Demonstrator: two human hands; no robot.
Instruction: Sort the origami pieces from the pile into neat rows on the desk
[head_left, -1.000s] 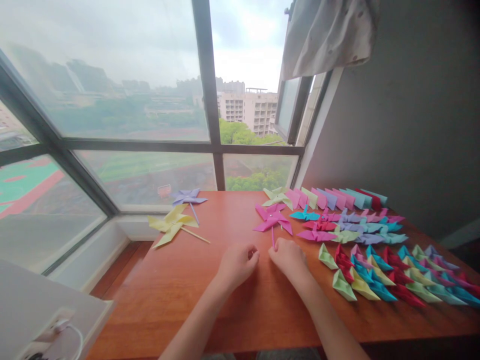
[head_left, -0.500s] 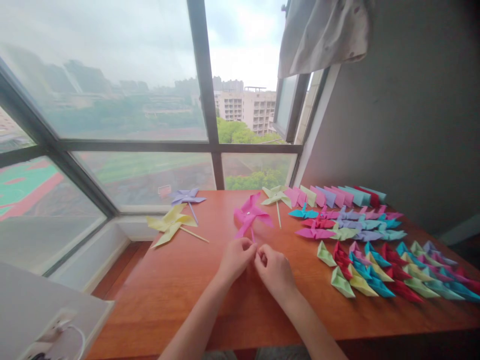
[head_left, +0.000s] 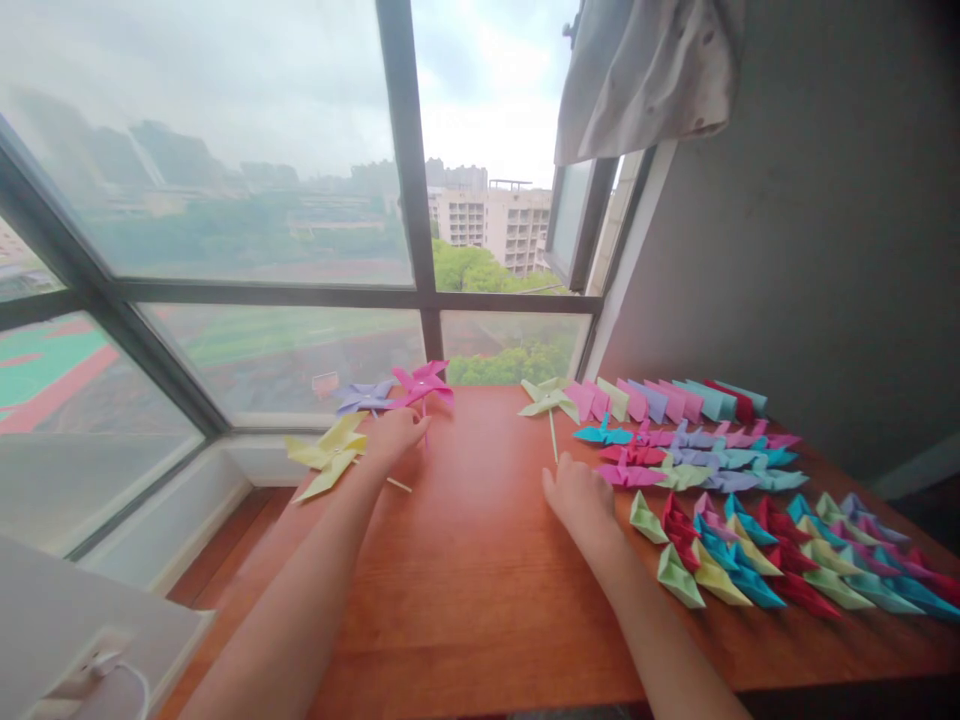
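Observation:
A bright pink paper pinwheel (head_left: 422, 384) is in my left hand (head_left: 401, 432), whose fingers pinch its thin stick near the back edge of the table. Its blades partly overlap a lavender pinwheel (head_left: 365, 398) behind. Under my left wrist lies a yellow pinwheel (head_left: 330, 455), its stick partly covered by the forearm. My right hand (head_left: 581, 495) has curled fingers at the lower end of the stick of a pale green pinwheel (head_left: 550, 396), which lies flat on the table. The fingertips are partly hidden.
On the right of the wooden table (head_left: 465, 590) are rows of folded paper boats (head_left: 739, 570), paper cranes (head_left: 690, 460) and standing folded papers (head_left: 660, 398). Windows (head_left: 262, 200) border the back and left. A white ledge with a plugged-in cable (head_left: 112, 662) is at lower left.
My left hand has carried the pink pinwheel from the table's middle to the back left, beside the lavender one. My right hand has moved right, to the pale green pinwheel's stick.

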